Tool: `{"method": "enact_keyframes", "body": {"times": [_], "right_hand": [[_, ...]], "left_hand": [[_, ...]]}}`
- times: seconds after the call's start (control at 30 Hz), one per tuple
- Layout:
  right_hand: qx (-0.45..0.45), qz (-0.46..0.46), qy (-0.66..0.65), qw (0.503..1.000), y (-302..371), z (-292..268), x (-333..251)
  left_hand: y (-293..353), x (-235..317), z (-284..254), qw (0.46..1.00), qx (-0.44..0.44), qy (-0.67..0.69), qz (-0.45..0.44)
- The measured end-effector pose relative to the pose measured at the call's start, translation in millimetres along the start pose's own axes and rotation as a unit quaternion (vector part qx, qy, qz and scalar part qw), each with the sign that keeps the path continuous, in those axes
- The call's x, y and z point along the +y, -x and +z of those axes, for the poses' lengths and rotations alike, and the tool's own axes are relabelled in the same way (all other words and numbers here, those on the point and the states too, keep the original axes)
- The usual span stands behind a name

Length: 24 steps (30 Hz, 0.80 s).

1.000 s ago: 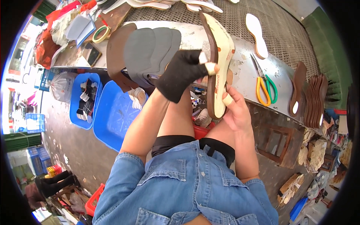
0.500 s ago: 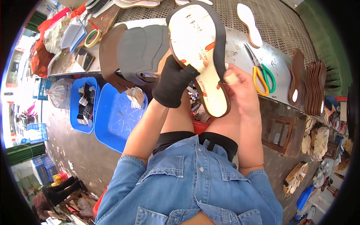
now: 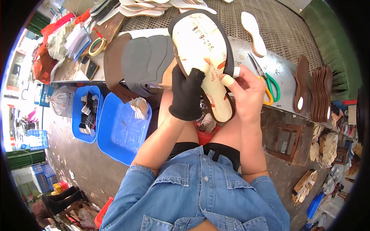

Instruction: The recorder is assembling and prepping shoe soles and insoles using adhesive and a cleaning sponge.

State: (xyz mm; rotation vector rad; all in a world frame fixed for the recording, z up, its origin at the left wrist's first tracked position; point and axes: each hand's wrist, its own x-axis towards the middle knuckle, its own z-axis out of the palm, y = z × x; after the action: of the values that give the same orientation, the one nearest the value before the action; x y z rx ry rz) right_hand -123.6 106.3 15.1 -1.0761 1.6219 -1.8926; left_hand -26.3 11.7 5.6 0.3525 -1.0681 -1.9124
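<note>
A shoe insole (image 3: 197, 42) with a cream face, written marks and a dark covering wrapped round its rim is held up above my lap, toe end away from me. My left hand (image 3: 186, 92), in a black glove, grips its left side with the thumb lying across the cream face. On the opposite side, my right hand (image 3: 248, 90), bare with tape round the thumb and a finger, pinches the dark edge at the insole's narrow middle. Some of the right fingers are hidden behind that edge. Scissors (image 3: 266, 82) with yellow and green handles lie on the bench beside my right hand.
Grey and brown cut sheets (image 3: 144, 63) overhang the bench at left. Below are two blue bins (image 3: 123, 129) holding small pieces. Brown insoles (image 3: 320, 94) are stacked at right, with white insoles (image 3: 142, 7) on the far mesh surface (image 3: 277, 23). A tape roll (image 3: 96, 47) and a phone (image 3: 89, 68) lie left.
My right thumb has shifted left onto the insole's edge, and its fingers now pinch there. The gloved left hand sits slightly farther right in view, still gripping. The view has shifted a little.
</note>
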Motion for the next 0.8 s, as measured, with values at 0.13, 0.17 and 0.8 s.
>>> {"method": "enact_keyframes", "body": {"times": [0.13,0.17,0.8], "right_hand": [[0.097,-0.202,0.302,0.927,9,18,-12],[0.117,-0.241,0.354,0.896,11,20,-15],[-0.095,0.115,-0.252,0.956,6,-14,27]], "left_hand": [[2,-4,10,0.997,0.029,-0.01,0.065],[2,-5,11,0.996,0.023,-0.021,0.086],[-3,10,5,0.981,-0.043,0.088,-0.165]]}}
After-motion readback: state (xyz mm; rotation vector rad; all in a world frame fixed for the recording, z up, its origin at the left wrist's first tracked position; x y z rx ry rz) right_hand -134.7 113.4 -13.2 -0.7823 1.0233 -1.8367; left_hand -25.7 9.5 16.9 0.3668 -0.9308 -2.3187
